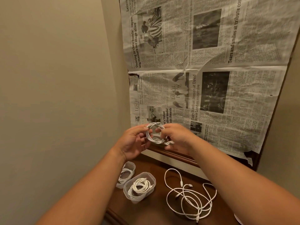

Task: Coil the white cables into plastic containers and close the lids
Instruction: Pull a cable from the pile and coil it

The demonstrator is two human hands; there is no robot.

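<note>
The left grip (134,140) and the right grip (177,138) meet on one coiled cable (155,133). It hangs in the air between them, clear of the tabletop (155,211). The left thumb and fingers curl round and pinch the coil's left side, where a plug end pokes out at the top. The right fingers pinch its right side, and a short tail hangs free just below them. The ring stands roughly upright, with its open face toward the person, so it probably has to be tipped flat before it can drop into a box.

Both containers lie below the grips, nearer the person and a little to the left, beside the left forearm. That makes the left grip the nearer one. The near container (138,200) already holds a coil, and so does the far container (132,164), which touches it on the wall side. Neither has its lid on. I can see no lids and no empty container, so I cannot tell where this coil should go.

Below the right grip, a loose cable (190,194) sprawls in wide, uncoiled loops, well apart from the containers. Behind the grips, a newspaper (211,62) covers an upright panel, with a plain wall (56,78) to the left.
</note>
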